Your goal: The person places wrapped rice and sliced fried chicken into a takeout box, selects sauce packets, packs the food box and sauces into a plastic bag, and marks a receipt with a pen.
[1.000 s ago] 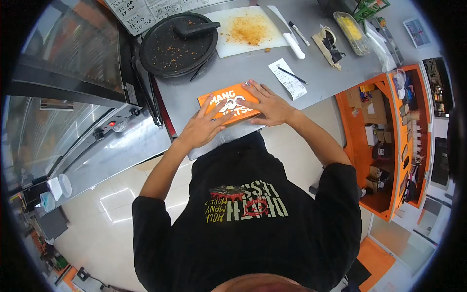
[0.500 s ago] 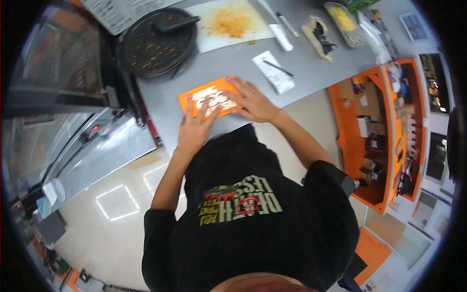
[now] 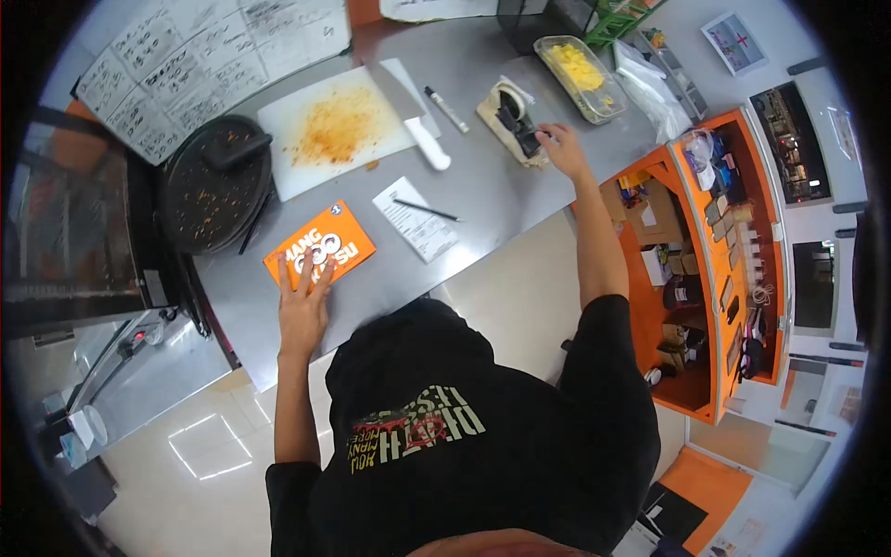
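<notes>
A flat orange printed box or card (image 3: 345,239) with white lettering lies on the metal counter. My left hand (image 3: 303,306) rests on its lower edge with fingers spread. Farther right, my right hand (image 3: 562,153) is at the dark end of a beige and black object (image 3: 509,116) that looks like a tape dispenser. The fingers of that hand are curled together; whatever lies between them is too small to make out. Between the hands, a printed paper slip (image 3: 415,221) has a thin black pen or stick (image 3: 427,210) lying across it.
A white cutting board (image 3: 278,139) with orange crumbs and a white-handled knife (image 3: 427,144) lie behind. A marker (image 3: 447,110) is nearby. A round dark pan (image 3: 215,218) stands left. A clear tray of yellow pieces (image 3: 594,107) and plastic bags (image 3: 650,93) are back right, orange shelves (image 3: 640,325) beyond the edge.
My right hand has left the orange piece and reached right to the beige and black object. My left hand stays on the orange piece. The view has shifted.
</notes>
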